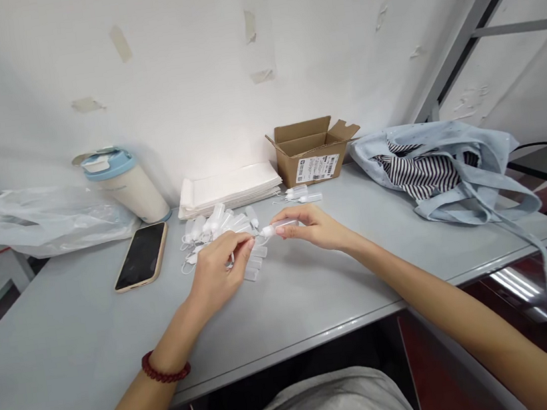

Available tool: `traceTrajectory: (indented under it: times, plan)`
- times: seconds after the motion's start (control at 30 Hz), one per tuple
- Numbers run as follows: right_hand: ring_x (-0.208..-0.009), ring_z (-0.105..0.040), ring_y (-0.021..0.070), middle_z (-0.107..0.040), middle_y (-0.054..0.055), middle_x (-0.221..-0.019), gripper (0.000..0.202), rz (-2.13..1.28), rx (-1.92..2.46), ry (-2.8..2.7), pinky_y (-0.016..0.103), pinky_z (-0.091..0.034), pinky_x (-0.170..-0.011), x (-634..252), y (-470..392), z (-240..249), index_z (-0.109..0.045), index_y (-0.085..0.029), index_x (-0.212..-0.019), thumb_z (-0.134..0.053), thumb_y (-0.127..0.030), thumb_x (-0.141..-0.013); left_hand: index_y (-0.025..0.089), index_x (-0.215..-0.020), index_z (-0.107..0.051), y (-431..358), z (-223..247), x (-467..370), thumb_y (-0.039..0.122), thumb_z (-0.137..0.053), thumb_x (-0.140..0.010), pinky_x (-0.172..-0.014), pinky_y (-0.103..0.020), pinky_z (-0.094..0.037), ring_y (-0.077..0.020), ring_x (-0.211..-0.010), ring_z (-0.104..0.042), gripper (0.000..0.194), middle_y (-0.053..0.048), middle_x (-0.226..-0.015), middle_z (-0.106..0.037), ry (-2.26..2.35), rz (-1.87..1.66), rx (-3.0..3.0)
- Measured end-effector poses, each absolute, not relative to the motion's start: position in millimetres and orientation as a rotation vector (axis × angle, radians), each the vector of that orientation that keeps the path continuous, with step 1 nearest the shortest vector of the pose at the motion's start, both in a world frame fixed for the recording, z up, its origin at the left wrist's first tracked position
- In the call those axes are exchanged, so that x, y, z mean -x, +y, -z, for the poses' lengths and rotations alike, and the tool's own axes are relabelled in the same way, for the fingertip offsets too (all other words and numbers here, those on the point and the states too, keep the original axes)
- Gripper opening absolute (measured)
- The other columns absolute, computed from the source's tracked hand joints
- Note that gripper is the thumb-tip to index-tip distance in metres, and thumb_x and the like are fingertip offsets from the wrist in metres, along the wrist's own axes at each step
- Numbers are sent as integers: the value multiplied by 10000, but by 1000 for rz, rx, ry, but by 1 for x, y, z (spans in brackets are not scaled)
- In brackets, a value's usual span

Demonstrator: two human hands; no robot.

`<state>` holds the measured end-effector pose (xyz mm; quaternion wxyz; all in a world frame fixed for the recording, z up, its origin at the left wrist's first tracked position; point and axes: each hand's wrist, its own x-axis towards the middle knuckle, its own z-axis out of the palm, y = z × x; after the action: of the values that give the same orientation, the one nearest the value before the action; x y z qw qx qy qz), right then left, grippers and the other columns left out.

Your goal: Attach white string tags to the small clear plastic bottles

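My right hand point(313, 227) grips a small clear dropper bottle point(269, 231) with a white cap end, lying sideways and pointing left. My left hand point(221, 262) is pinched at the bottle's tip; whatever its fingertips hold is too small to name. Beneath and behind my left hand lies a pile of similar dropper bottles point(218, 220), several with thin looped cords or straps. A few more bottles point(302, 194) lie apart, in front of the cardboard box.
On the grey table point(310, 294) stand a tumbler point(125, 187) and an open cardboard box point(312, 156). A phone point(142, 256), a stack of white paper sleeves point(231, 187), a plastic bag point(43, 218) and a blue cloth bag point(429, 164) lie around. A wall rises behind.
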<state>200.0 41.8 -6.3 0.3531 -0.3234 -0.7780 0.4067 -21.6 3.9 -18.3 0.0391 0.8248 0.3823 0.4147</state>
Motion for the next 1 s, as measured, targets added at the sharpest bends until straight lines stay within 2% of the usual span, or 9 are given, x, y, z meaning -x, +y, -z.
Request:
traceTrajectory:
  times: [0.43,0.73,1.0]
  plan:
    - [-768,-537,142,-653,27,-836,273,-1083,864,-2075,269,-385,-700,-201,40,6,-690,-155,-892,-557,-393,-868,144,-863,-624,4,23,19,143,-504,-902,-563,-216,-392,-96,-596,-493,126,-5,-701,-597,1123,-1251,-2614]
    - [-624,-455,106,-584,3,-669,327,-1152,900,-2148,241,-332,-590,-200,40,7,-688,-125,-797,-578,-430,-838,143,-898,-610,0,37,17,113,-475,-906,-561,-234,-391,-113,-606,-503,138,-16,-707,-586,1013,-1136,-2705]
    - [-650,-484,120,-611,17,-705,354,-1237,887,-2162,242,-363,-610,-199,41,12,-673,-117,-799,-585,-459,-826,136,-898,-602,-1,42,14,108,-463,-905,-566,-244,-409,-126,-602,-511,141,-27,-707,-591,994,-1102,-2765]
